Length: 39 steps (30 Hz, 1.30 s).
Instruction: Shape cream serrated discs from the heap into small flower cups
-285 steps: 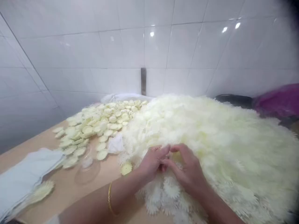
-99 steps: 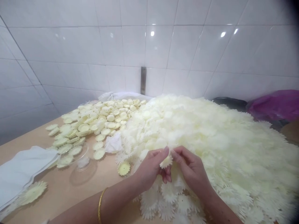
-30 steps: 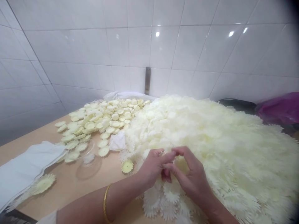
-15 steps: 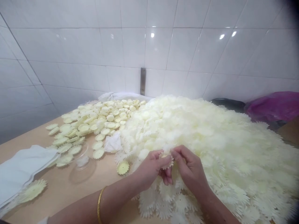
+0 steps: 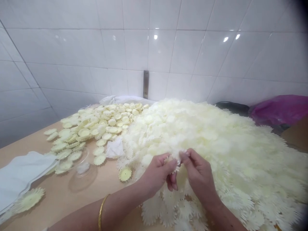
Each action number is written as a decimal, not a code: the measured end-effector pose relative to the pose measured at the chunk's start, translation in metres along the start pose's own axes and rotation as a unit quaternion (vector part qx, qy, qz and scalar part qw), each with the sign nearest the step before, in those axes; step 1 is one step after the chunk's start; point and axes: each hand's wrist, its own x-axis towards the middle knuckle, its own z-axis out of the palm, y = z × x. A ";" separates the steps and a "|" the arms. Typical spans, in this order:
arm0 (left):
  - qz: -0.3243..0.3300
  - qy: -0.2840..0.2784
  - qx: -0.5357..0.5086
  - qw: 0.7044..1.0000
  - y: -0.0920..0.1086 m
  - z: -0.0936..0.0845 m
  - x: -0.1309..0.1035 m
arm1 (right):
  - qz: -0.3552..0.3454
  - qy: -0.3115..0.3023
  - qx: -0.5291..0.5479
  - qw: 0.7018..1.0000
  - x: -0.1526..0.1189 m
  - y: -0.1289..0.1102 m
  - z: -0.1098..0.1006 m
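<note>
While the left hand holds a small flower well above the desk, thumb laid over it and fingers clamped on its body, the right hand works just beside it, its thumb and finger pressed together on what seems to be a pale petal piece; whether that piece belongs to the same flower is too small to tell. The left grip probably leaves part of the toothed rim showing so the other hand can reach it, and keeping both hands close together likely steadies such thin, light material. They meet over the front of a big heap of pale flowers, which spreads across the right side of the desk and back toward the wall, so loose pieces lie within easy reach. Toward the back left, beside the desk's left edge, lies a pile of yellower flowers, thicker-looking and apart from most of the heap, perhaps to keep two kinds from mixing. A crumpled tissue sits between the two groups, with a single yellow flower nearer the left forearm. A clear dish rests in front of the pile, and a white cloth lies by the left edge, partly over a larger flower, maybe as a cover. Behind the heap's right side, a purple bag seems tucked out of the way.
</note>
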 end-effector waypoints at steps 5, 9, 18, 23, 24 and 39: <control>0.029 0.025 -0.034 0.999 0.004 0.007 0.000 | 0.045 0.015 0.038 0.998 0.000 -0.005 0.004; 0.048 0.056 -0.009 0.997 0.003 0.010 0.000 | 0.056 0.020 0.029 0.998 0.001 -0.008 0.006; 0.072 0.081 0.081 0.991 -0.004 0.009 0.000 | 0.063 0.040 0.003 0.997 0.006 -0.014 0.002; 0.076 0.093 0.103 0.987 -0.004 0.011 0.000 | 0.084 0.029 0.039 0.995 0.009 -0.011 0.001; 0.075 0.100 0.105 0.987 -0.004 0.011 -0.001 | 0.091 0.037 0.049 0.994 0.011 -0.008 -0.003; 0.026 0.127 0.088 0.988 -0.007 0.001 0.000 | 0.068 0.018 0.049 0.996 0.024 0.005 -0.025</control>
